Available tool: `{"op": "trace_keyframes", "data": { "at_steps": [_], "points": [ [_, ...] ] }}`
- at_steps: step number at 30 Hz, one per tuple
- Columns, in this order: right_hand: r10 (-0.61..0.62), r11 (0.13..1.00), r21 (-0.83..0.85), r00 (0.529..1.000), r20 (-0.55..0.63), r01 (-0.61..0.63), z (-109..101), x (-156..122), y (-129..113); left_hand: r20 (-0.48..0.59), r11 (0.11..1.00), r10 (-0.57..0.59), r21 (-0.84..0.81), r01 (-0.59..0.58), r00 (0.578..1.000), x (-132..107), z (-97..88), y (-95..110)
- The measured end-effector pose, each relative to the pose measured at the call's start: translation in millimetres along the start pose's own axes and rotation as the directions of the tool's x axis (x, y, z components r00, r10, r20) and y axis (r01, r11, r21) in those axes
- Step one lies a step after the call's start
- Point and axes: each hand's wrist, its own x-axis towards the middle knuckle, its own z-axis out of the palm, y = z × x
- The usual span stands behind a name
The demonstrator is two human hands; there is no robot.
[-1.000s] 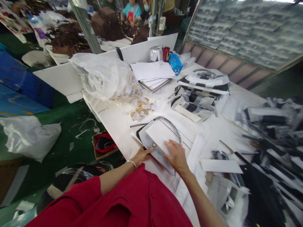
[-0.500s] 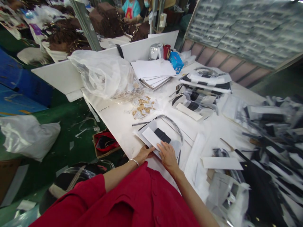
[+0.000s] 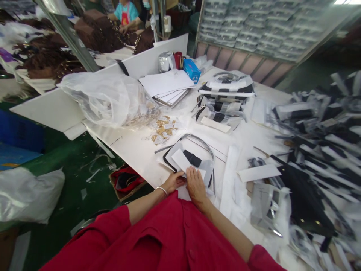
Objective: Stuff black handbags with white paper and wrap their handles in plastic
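Pressing down with fingers spread flat, the right hand (image 3: 196, 187) rests on a white card (image 3: 182, 161) at the near edge of the table (image 3: 135, 150). The left hand (image 3: 174, 181) touches it, fingers curled, grip unclear.

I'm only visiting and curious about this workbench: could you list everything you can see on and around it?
table: one, white, centre
wrapped bag: one, black and white, near edge of the table
clear plastic bag: one, far left of the table
small packets: a scatter, gold-brown, beside the clear plastic bag
paper sheets: one stack, white, at the back
blue box: one, behind the paper sheets
red cup: one, left of the blue box
bag pile: many, black and white, right side
cardboard box: one, red inside, below the table
left hand: at the wrapped bag's near edge, grip unclear
right hand: flat on the wrapped bag
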Motion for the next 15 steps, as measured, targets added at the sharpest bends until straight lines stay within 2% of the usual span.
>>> {"op": "trace_keyframes", "data": {
  "at_steps": [4, 8, 15],
  "points": [
    [0.003, 0.999, -0.035, 0.997, -0.079, -0.006, -2, 2, 2, -0.044, 0.994, -0.099, 0.042, 0.101, 0.994, 1, 4.6, 9],
    [0.03, 0.998, -0.061, 0.997, -0.076, -0.035, -10, 11, 1, -0.052, 0.987, -0.142, 0.071, 0.146, 0.988, -2, 9.0, 19],
    [0.043, 0.996, -0.081, 0.999, -0.016, -0.044, -32, 34, -3, 0.041, 0.974, -0.183, 0.144, 0.176, 0.982, -14, 12.7, 49]
  ]
}}
